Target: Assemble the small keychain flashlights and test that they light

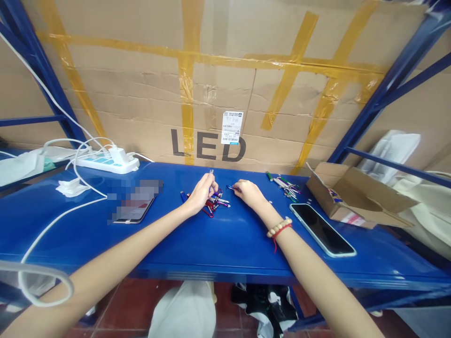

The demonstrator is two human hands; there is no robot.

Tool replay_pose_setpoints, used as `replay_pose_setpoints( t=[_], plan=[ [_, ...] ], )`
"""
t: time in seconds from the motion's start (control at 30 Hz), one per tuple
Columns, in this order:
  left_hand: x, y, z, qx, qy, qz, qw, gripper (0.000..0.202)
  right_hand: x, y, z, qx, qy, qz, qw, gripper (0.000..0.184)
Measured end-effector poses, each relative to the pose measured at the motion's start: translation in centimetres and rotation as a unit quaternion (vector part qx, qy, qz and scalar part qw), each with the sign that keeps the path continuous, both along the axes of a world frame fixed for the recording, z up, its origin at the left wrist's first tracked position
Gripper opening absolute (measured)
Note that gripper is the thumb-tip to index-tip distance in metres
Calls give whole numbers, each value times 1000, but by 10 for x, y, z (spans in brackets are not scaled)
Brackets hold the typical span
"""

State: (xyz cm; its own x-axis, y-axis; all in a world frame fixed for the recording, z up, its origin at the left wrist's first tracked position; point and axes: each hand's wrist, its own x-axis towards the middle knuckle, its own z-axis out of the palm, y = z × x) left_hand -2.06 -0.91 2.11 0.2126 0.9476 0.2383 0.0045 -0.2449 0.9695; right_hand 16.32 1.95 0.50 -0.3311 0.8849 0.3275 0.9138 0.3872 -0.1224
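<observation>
My left hand [202, 193] is closed above a pile of small shiny keychain-like pieces [220, 203] in red, blue and purple. A small silvery piece [211, 172] sticks up past its fingertips; the rest of it is hidden by the fingers. To the right of the pile, my right hand [249, 193] pinches a small blue metallic piece [230, 187], low over the blue table [211, 239]. A red carabiner-like loop [208, 214] lies at the pile's front edge. Farther right is a second group of similar pieces [289, 190], green, silver and purple.
A dark phone [141, 206] lies at the left, partly blurred, and a light-cased phone [322, 230] at the right. An open cardboard box [347, 195] stands at the right edge. A white power strip [109, 162] with cables sits back left. A large taped carton [141, 103] stands behind.
</observation>
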Motion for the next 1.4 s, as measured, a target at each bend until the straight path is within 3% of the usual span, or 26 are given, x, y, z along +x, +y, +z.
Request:
replay_pose_setpoints(
  t=[0.1, 0.2, 0.33, 0.43, 0.63, 0.87, 1.4],
  plan=[
    [-4, 4, -2, 52, 53, 42, 996, 25, -1, -2, 0, 8, 139, 13, 990, 20],
    [-8, 7, -5, 115, 120, 82, 983, 27, -3, -7, 2, -24, 299, 70, 952, 25],
    [-10, 11, -6, 180, 189, 60, 963, 26, -14, -15, 7, -100, 370, 151, 911, 34],
    [-10, 12, -5, 205, 197, 50, 957, 24, -21, -19, 9, -93, 360, 168, 913, 38],
    [-12, 13, -2, 206, 204, 40, 956, 23, -22, -24, 10, 20, 236, 203, 950, 28],
    [-12, 10, -1, 209, 197, 8, 958, 23, -24, -31, 13, 26, 132, 219, 967, 33],
    [-12, 7, 3, 240, 198, 33, 950, 22, -37, -33, 9, 68, 249, 176, 950, 36]
  ],
)
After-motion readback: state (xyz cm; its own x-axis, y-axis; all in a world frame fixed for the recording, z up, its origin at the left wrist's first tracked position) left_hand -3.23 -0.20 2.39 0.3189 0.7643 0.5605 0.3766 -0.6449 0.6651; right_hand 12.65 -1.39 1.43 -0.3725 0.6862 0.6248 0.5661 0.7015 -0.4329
